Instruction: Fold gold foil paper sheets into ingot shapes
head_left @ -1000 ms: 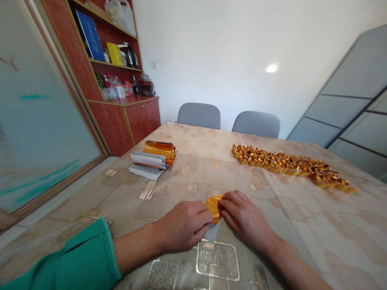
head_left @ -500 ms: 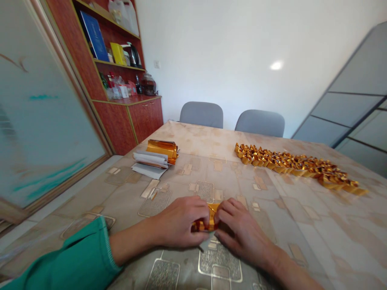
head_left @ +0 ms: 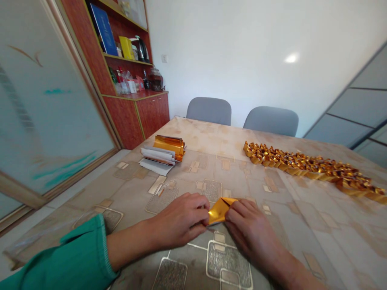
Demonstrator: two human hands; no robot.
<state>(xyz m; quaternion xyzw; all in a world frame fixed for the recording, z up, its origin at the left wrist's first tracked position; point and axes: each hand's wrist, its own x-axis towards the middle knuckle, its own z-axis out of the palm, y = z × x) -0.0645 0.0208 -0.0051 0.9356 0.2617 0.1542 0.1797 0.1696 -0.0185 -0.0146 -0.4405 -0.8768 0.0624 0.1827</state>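
Note:
A piece of gold foil paper [head_left: 219,210], partly folded, lies between my hands just over the patterned tablecloth. My left hand [head_left: 189,215] pinches its left end, fingers curled, the fingertips partly hidden. At the other end, my right hand [head_left: 248,219] grips the paper with its fingers closed over the edge. A slanting fold shows near the paper's upper right. Beyond my left hand rests a stack of gold and white foil sheets [head_left: 169,145], curled at the edges. Rows of folded gold paper pieces [head_left: 305,163] stretch across the table to the right.
The table [head_left: 208,135] has a patterned cover. Two grey chairs [head_left: 208,109] stand at its far side against the white wall. A red-brown cabinet [head_left: 121,117] with bottles and a kettle is at the back left, beside a frosted glass door [head_left: 60,108].
The gold paper has gone from mostly covered by my fingers to showing a flat, slanted face. My hands have moved slightly apart. The whole view has shifted a little.

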